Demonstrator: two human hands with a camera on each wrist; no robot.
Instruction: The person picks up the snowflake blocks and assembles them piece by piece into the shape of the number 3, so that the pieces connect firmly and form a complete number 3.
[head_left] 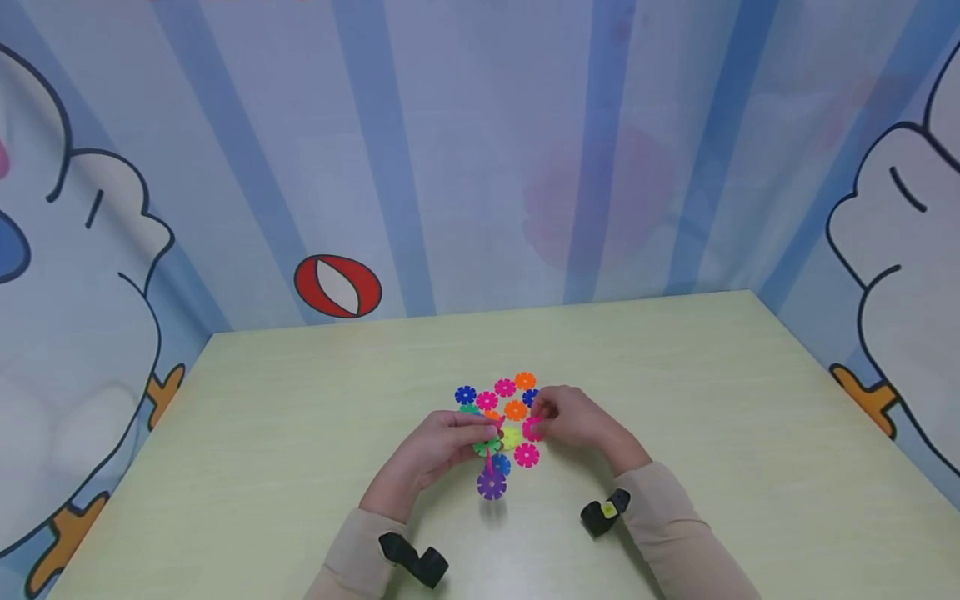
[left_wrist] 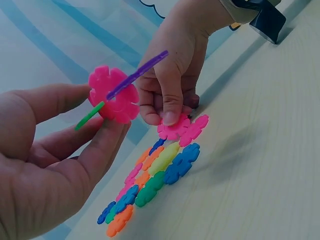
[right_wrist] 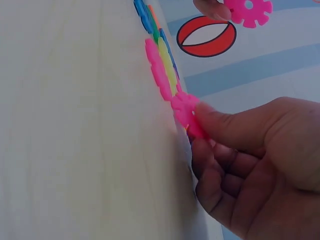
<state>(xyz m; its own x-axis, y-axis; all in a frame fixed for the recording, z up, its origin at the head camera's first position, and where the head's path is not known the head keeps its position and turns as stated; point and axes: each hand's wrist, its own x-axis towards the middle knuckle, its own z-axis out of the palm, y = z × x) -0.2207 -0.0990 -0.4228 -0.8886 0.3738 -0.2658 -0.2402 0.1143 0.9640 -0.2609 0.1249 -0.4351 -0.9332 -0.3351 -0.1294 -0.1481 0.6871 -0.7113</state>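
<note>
My left hand (head_left: 442, 446) is raised above the table and pinches a joined piece of plastic snowflake discs. In the left wrist view, a pink disc (left_wrist: 125, 106) has a purple disc (left_wrist: 145, 70) and a green disc (left_wrist: 89, 116) slotted into it, both nearly edge-on. Over at the right side of the loose discs, my right hand (head_left: 576, 418) pinches a separate pink disc (right_wrist: 184, 111) between thumb and fingers. That disc is tilted, close to the tabletop; part of it hides behind the thumb. Another pink disc (head_left: 527, 455) lies just in front of it.
Several loose snowflake discs lie on the pale table (head_left: 300, 400) beyond and between the hands: orange (head_left: 525, 381), dark blue (head_left: 465, 395), yellow (head_left: 512, 438) and others. A printed cloth backdrop (head_left: 480, 167) stands behind the table. Each wrist wears a black camera mount (head_left: 603, 514).
</note>
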